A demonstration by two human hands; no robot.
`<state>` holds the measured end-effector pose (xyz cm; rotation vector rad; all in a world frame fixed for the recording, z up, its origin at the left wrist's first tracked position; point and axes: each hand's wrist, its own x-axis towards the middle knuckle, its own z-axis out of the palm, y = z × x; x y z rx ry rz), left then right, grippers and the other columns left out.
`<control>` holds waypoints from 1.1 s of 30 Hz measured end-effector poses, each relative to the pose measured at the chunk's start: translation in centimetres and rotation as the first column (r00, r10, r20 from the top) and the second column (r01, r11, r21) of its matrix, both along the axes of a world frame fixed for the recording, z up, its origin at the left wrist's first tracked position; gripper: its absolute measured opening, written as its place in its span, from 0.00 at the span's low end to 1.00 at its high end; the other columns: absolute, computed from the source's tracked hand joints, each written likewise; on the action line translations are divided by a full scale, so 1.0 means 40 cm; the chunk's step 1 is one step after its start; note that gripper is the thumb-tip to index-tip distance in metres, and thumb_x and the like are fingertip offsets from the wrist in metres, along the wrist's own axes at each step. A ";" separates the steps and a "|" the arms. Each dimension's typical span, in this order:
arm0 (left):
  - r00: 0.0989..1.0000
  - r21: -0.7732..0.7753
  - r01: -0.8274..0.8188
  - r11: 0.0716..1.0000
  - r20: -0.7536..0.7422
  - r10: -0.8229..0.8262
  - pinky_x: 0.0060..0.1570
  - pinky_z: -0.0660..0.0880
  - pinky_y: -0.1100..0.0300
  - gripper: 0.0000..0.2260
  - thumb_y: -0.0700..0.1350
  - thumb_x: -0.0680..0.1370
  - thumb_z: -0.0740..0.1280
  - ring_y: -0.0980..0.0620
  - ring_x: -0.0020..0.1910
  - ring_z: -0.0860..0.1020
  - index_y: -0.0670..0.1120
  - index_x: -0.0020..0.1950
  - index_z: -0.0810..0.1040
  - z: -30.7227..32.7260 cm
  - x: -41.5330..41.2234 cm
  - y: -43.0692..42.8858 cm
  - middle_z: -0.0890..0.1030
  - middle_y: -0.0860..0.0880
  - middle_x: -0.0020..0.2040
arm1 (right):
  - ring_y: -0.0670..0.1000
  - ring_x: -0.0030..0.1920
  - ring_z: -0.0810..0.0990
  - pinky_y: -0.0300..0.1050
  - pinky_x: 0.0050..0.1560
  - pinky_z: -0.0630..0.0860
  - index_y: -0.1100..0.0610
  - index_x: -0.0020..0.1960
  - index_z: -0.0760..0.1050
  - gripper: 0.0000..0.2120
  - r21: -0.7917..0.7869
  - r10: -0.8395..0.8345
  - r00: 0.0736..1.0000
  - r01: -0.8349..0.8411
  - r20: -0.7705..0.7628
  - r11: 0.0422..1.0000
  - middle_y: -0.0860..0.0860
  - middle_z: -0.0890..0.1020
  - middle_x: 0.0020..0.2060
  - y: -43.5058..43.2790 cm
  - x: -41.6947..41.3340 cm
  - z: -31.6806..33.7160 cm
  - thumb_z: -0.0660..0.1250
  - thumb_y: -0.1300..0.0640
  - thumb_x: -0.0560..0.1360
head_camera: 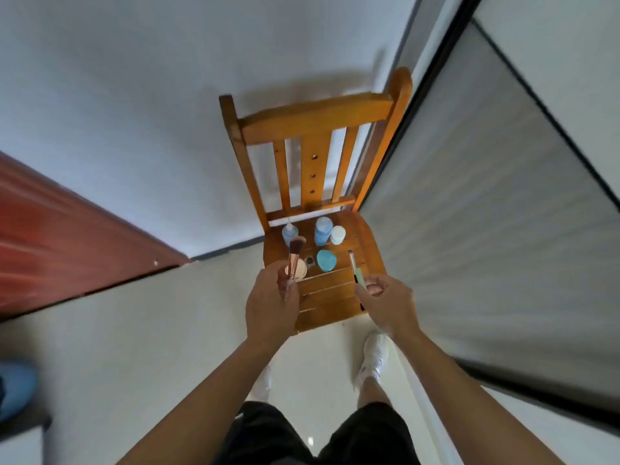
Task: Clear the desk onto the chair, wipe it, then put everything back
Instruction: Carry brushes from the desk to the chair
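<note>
Two hands are hovering over the front of an orange-brown wooden slat-back chair [315, 119], which is standing close to a white wall. The left hand [271, 303] is curling its fingers round the rose-gold handle of a fluffy, dark-tipped makeup brush [296, 255]. The bristles are pointing up toward 12 o'clock over the seat's 9 o'clock side. The right hand [385, 300] is pinching a slim pale-green-handled makeup brush [359, 275] between thumb and fingers at the seat's 3 o'clock edge. A thin black handle is showing alongside it, and I cannot tell whether that is a second brush.

Six toiletries are sitting on the seat. At 11 o'clock, a small light-blue bottle with a clear top [289, 232] is standing upright. At 12 o'clock, a taller blue plastic bottle [323, 230] is standing just beside a white round jar [338, 235] at 1 o'clock. In the middle, a turquoise round tub [326, 260] is resting with a small dark pot [310, 261] just to its 9 o'clock. Further toward 9 o'clock, a round peach compact [300, 270] is peeking out from behind the left hand's brush.

Down at 6 o'clock, white sneakers [374, 357] are planted on the pale floor.
</note>
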<state>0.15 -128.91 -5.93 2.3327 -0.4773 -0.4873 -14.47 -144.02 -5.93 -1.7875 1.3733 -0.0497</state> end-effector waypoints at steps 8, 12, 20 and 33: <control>0.945 0.171 -0.190 0.967 -0.235 0.227 0.37 0.67 0.70 0.07 0.48 0.80 0.66 0.59 0.43 0.76 0.57 0.53 0.69 -0.321 -0.139 -0.166 0.75 0.61 0.45 | 0.49 0.47 0.83 0.49 0.53 0.81 0.49 0.52 0.82 0.14 0.141 0.216 0.960 -0.192 -0.179 0.971 0.43 0.85 0.44 -0.241 -0.027 -0.323 0.70 0.42 0.72; 0.918 0.231 -0.215 0.949 -0.282 0.277 0.37 0.68 0.69 0.06 0.47 0.80 0.66 0.56 0.43 0.77 0.54 0.54 0.70 -0.474 -0.158 -0.213 0.78 0.56 0.48 | 0.49 0.47 0.83 0.51 0.51 0.82 0.48 0.51 0.80 0.12 0.177 0.296 0.935 -0.262 -0.198 0.949 0.44 0.84 0.45 -0.277 -0.013 -0.483 0.68 0.41 0.74; 0.906 0.294 -0.245 0.924 -0.271 0.326 0.49 0.76 0.60 0.11 0.44 0.80 0.66 0.52 0.51 0.78 0.49 0.62 0.71 -0.729 -0.128 -0.279 0.78 0.52 0.54 | 0.43 0.36 0.78 0.35 0.36 0.73 0.46 0.39 0.73 0.12 0.156 0.367 0.909 -0.341 -0.196 0.927 0.40 0.79 0.34 -0.281 0.059 -0.754 0.67 0.42 0.77; 0.966 0.318 0.010 0.948 -0.249 0.074 0.68 0.72 0.46 0.24 0.50 0.81 0.64 0.46 0.72 0.68 0.49 0.76 0.63 -0.755 -0.104 -0.196 0.68 0.49 0.75 | 0.56 0.73 0.71 0.56 0.67 0.73 0.48 0.78 0.60 0.31 0.201 0.497 0.816 -0.456 -0.296 0.867 0.50 0.70 0.74 -0.261 0.044 -0.770 0.65 0.40 0.79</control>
